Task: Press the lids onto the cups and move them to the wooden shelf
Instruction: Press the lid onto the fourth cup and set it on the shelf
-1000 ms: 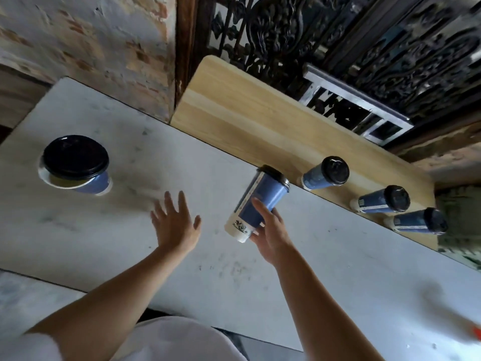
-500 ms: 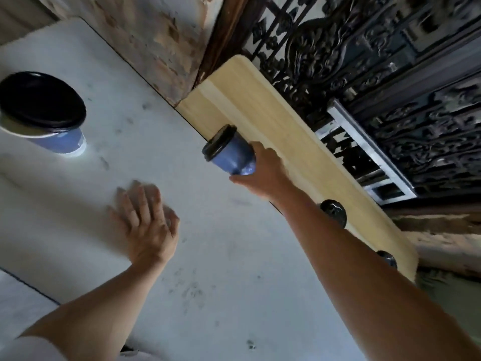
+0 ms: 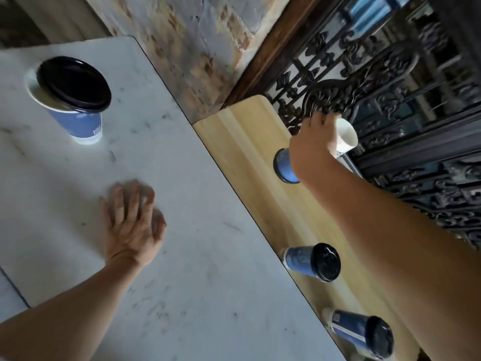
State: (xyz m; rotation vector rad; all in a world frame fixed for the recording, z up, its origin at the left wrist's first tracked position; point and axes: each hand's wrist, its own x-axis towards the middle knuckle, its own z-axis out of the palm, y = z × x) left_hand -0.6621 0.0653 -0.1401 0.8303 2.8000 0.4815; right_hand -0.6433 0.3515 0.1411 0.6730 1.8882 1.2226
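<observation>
Room: rough plaster-and-brick wall (image 3: 195, 48) at 12 o'clock; ornate black iron grille (image 3: 390, 87) from 1 to 3 o'clock.
Worktop: pale, marble-look and scuffed worktop (image 3: 208, 282), filling the view from 6 round to 11 o'clock.
Wooden shelf: light plank, the wooden shelf (image 3: 242, 142), butts against the worktop's far edge and runs from 1 o'clock down to 5; a lidded cup (image 3: 312, 261) and a second lidded cup (image 3: 361, 334) stand at its 5 o'clock end.
Right hand: right hand (image 3: 312, 147) at 2 o'clock over the shelf, its grip curled round the held cup (image 3: 285, 165).
Cup axis: tipped, dark-rimmed top toward 8 o'clock, white base toward 2 o'clock; contact with the shelf cannot be told.
Left hand: left hand (image 3: 132, 220) at 8 o'clock, fingers spread flat on the worktop, holding nothing.
Last cup: last cup (image 3: 78, 123) upright at 10 o'clock, its black lid (image 3: 73, 83) lying askew, apparently not pressed home.
Coming move: likely righting the held cup base-down onto bare wood below the grip; the last cup lies at 11 o'clock from the left hand, the nearer one.
</observation>
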